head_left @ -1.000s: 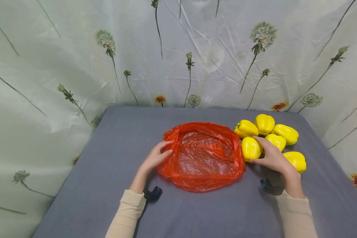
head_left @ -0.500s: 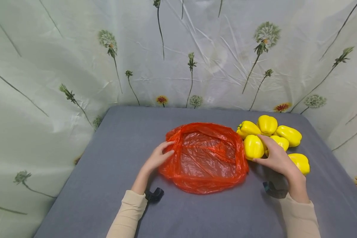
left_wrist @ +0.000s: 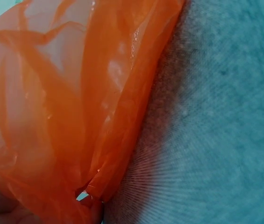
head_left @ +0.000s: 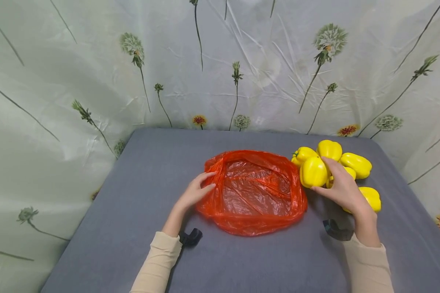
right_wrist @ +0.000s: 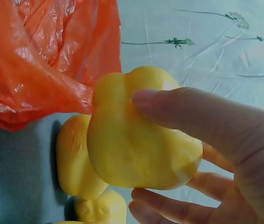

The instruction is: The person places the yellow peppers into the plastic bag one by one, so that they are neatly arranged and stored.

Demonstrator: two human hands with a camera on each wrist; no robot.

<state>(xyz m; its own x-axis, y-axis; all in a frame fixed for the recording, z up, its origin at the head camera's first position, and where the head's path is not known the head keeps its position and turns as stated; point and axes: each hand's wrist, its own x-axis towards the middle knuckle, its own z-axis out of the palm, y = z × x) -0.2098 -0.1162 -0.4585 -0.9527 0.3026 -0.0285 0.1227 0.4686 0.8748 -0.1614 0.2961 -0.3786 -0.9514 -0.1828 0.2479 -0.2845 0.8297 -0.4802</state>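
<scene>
A red plastic bag (head_left: 249, 221) lies spread on the grey table, its wide mouth facing up. At its left rim, my left hand (head_left: 192, 194) holds the thin plastic between thumb and fingers; the left wrist view shows the bag (left_wrist: 66, 121) bunched beside the fingers, which are partly hidden. My right hand (head_left: 341, 185) grips a yellow bell pepper (head_left: 313, 173) just off the bag's right edge. In the right wrist view the thumb presses the near side of this bell pepper (right_wrist: 136, 144), fingers behind it, and it hangs above the others.
Several more yellow bell peppers (head_left: 356, 165) lie grouped right of the bag, behind and beside my right hand. One bell pepper (head_left: 370, 198) sits beside the right wrist. A flower-printed curtain (head_left: 205, 97) borders the table (head_left: 161, 162) at the back and sides.
The right hand has lifted the bell pepper off the table, raising it in front of the pepper behind. The left hand stays at the bag's rim. The head view has shifted slightly.
</scene>
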